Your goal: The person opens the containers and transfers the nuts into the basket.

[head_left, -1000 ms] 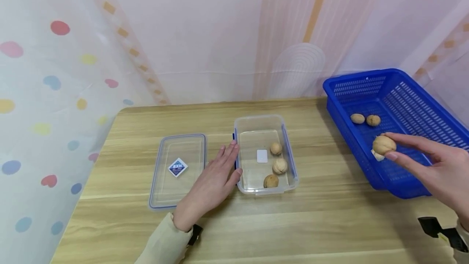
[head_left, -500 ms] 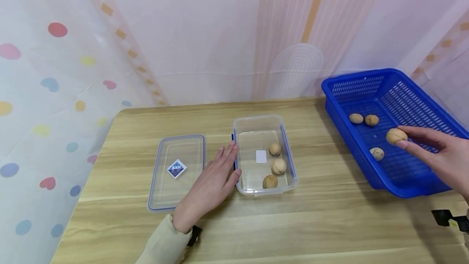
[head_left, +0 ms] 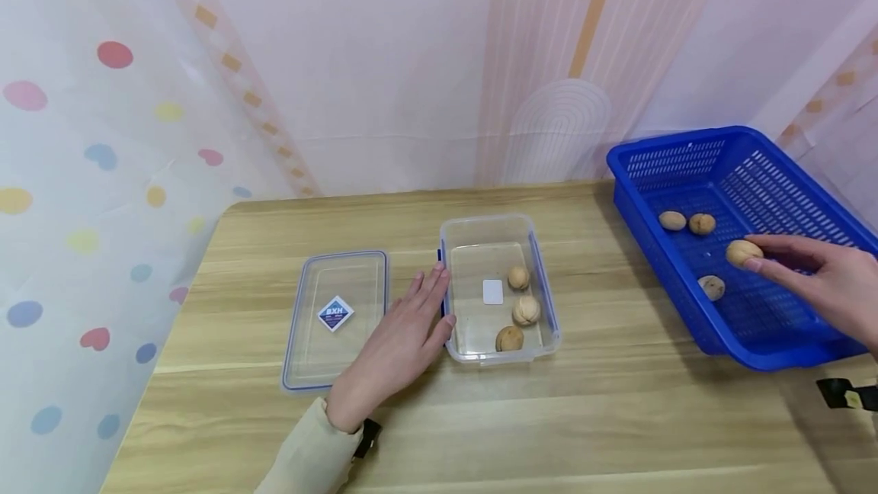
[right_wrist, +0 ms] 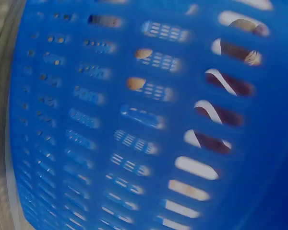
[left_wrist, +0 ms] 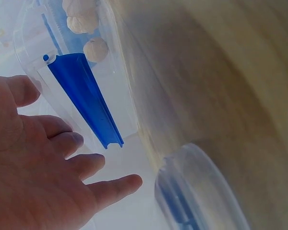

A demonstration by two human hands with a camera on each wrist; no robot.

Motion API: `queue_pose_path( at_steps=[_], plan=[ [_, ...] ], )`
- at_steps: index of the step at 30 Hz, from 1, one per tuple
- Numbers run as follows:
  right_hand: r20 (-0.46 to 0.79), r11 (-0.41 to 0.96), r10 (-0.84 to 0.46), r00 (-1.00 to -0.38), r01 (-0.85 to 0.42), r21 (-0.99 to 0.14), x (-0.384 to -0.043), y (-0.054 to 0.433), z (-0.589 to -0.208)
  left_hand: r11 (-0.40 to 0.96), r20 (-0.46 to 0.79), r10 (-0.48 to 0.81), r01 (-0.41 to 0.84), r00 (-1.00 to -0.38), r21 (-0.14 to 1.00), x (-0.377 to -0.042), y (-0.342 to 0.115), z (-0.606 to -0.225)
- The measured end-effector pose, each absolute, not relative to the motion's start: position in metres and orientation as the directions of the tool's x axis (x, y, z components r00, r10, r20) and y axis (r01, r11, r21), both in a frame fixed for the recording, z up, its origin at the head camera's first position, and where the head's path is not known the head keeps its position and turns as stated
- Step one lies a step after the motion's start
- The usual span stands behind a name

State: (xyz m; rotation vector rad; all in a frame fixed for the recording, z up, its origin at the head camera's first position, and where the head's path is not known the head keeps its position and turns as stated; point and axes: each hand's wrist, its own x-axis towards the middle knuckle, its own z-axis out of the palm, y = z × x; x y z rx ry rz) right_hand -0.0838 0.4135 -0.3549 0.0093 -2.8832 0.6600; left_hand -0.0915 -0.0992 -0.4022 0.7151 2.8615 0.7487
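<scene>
In the head view my right hand (head_left: 830, 273) pinches a walnut (head_left: 742, 253) between thumb and fingertips, above the blue basket (head_left: 658, 280). Inside that basket lie two walnuts near the back and a paler walnut (head_left: 712, 287) by the left wall. My left hand (head_left: 391, 345) rests with straight fingers against the left side of a clear plastic box (head_left: 473, 229). Three walnuts, one of them a light walnut (head_left: 526, 310), sit along the box's right side. The left wrist view shows the fingers beside the box's blue clasp (left_wrist: 86, 98). Basket slats mostly hide the right hand in its wrist view.
Left of the box, a clear lid (head_left: 366, 273) with a blue seal and a diamond sticker (head_left: 335, 314) lies flat on the wooden table (head_left: 549, 425). A patterned curtain (head_left: 384, 75) hangs behind the table and along its left side.
My right hand has shifted a little right and toward the back with its walnut, uncovering the paler walnut in the basket. My left hand stays at the box.
</scene>
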Motion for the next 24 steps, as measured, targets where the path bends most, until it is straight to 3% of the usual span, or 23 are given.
queue_pose_path(
  at_steps=[15, 24],
  plan=[
    [0.04, 0.924, -0.016, -0.999, -0.03, -0.381, -0.092, 0.437, -0.367, 0.769, 0.008, 0.486, 0.432, -0.874, 0.47, -0.093, -0.098, -0.405],
    [-0.014, 0.94, -0.1, -0.995, -0.09, -0.328, -0.109, 0.445, -0.361, 0.764, 0.027, 0.475, 0.427, -0.88, 0.484, -0.094, -0.099, -0.405]
  ],
)
